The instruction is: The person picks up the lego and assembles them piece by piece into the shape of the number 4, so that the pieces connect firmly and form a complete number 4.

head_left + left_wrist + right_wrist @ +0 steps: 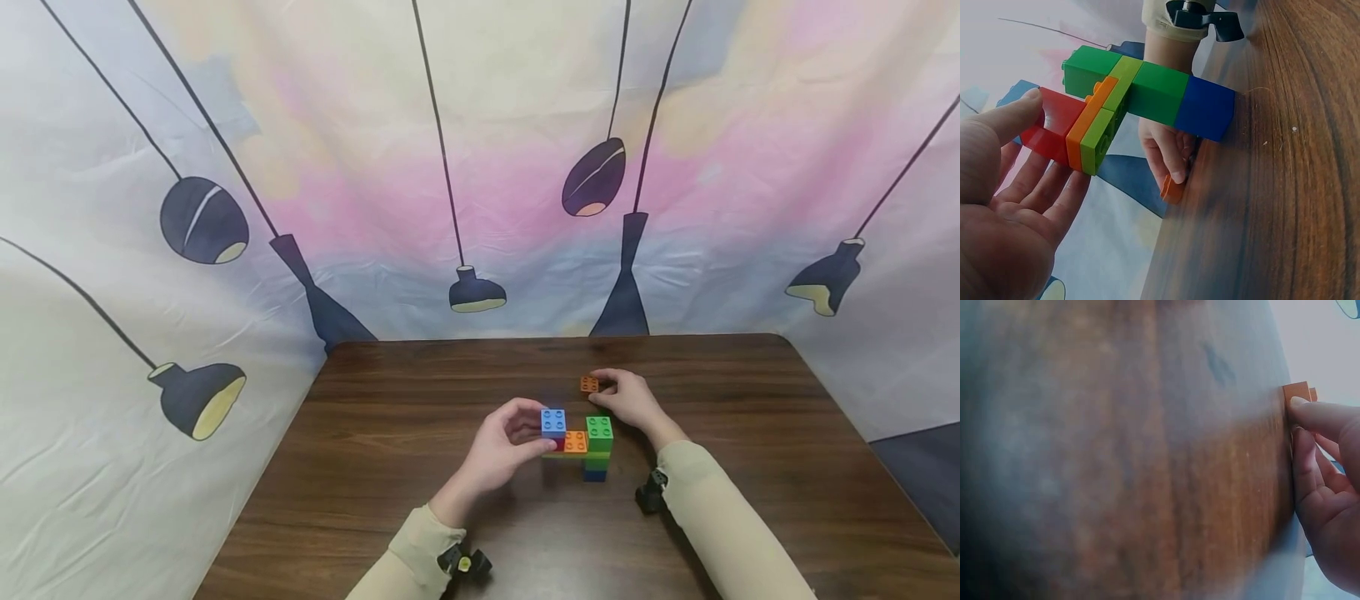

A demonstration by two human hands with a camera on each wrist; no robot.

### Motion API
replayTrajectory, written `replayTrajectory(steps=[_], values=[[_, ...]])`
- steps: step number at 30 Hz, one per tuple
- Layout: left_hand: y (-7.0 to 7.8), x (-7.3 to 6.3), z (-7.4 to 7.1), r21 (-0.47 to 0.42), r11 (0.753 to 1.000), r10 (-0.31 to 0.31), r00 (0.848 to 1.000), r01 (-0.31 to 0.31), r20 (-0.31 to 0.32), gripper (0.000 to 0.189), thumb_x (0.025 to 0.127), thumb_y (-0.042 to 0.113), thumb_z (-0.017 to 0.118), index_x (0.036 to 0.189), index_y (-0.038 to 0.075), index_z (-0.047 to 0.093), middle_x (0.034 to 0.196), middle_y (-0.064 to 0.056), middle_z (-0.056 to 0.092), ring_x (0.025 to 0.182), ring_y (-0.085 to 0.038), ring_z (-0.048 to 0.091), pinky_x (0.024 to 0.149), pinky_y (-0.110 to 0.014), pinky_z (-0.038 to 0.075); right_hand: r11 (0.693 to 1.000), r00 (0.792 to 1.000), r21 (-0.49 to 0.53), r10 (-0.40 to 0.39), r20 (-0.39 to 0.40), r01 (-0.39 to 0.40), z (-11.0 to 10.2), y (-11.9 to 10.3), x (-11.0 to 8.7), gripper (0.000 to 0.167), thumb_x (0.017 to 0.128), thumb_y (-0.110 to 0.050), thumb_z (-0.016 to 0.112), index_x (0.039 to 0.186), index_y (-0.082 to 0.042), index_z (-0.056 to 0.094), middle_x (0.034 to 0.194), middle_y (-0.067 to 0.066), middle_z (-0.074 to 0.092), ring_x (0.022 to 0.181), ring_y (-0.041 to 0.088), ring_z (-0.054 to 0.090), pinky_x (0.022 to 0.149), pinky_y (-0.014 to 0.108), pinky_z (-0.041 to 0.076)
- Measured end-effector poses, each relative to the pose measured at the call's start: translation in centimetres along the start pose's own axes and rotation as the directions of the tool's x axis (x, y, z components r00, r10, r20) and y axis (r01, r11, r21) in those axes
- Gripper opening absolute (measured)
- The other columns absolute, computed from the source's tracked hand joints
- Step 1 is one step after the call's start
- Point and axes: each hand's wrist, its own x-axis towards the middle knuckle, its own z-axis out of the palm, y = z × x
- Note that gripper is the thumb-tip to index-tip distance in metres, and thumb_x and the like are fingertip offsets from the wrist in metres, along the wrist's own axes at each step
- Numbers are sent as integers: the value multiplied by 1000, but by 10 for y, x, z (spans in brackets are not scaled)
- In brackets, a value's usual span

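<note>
My left hand (496, 447) holds the left end of a toy-brick structure, its thumb on the red brick (1057, 119) and the fingers behind and below. A light blue brick (553, 421) tops the red one. Under these lie a flat orange brick (575, 442) and a lime brick (1100, 134). Opposite, a green brick (599, 428) sits above the lime, with another green brick (1159, 89) and a dark blue brick (1206, 107) below. Farther back, my right hand (628, 401) pinches a small orange brick (589, 384) at the tabletop.
The dark wooden table (390, 400) reaches back to a hanging cloth (525, 233) printed with lamps. Small black devices are strapped at the left wrist (465, 562) and right wrist (651, 492).
</note>
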Motion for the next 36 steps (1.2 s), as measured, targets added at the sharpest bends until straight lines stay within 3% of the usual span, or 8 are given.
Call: replayTrajectory(steps=[7, 15, 24, 30, 36], values=[[1, 0, 1, -2, 1000, 9, 1000, -9, 4, 41, 94, 6, 83, 130, 12, 65, 123, -6, 74, 114, -21, 71, 100, -34, 58, 1000, 1000, 13, 19, 1, -19, -1, -3, -5, 43, 100, -14, 77, 139, 0, 66, 118, 19, 71, 99, 28, 70, 85, 47, 59], [1, -2, 0, -1, 1000, 0, 1000, 0, 13, 40, 95, 8, 83, 131, 13, 65, 124, -5, 73, 114, -20, 71, 100, -34, 58, 997, 999, 65, 40, 4, -40, -1, -3, -13, 47, 100, -24, 78, 138, 1, 65, 124, 21, 70, 109, 33, 70, 94, 51, 59], [0, -1, 0, -3, 1000, 9, 1000, -9, 9, 41, 94, 8, 84, 131, 14, 66, 124, -4, 74, 114, -20, 71, 100, -34, 58, 971, 998, 234, 52, -39, -41, -12, -13, -36, 54, 102, -29, 77, 143, 2, 61, 128, 22, 68, 109, 29, 69, 87, 35, 60], [-1, 0, 1, -4, 1000, 10, 1000, -10, 4, 41, 94, 8, 84, 130, 13, 65, 123, -4, 73, 113, -20, 71, 100, -34, 58, 963, 998, 266, -33, -57, 47, -27, -31, -58, 53, 101, -33, 78, 142, -3, 63, 125, 17, 70, 108, 25, 70, 89, 29, 58], [-1, -1, 0, 5, 1000, 11, 1000, -11, -8, 40, 95, 10, 84, 130, 13, 66, 123, -5, 73, 112, -21, 71, 99, -33, 58, 946, 985, 274, -159, -62, 170, -36, -45, -82, 43, 101, -21, 78, 138, -3, 65, 123, 15, 69, 106, 25, 67, 87, 25, 57]])
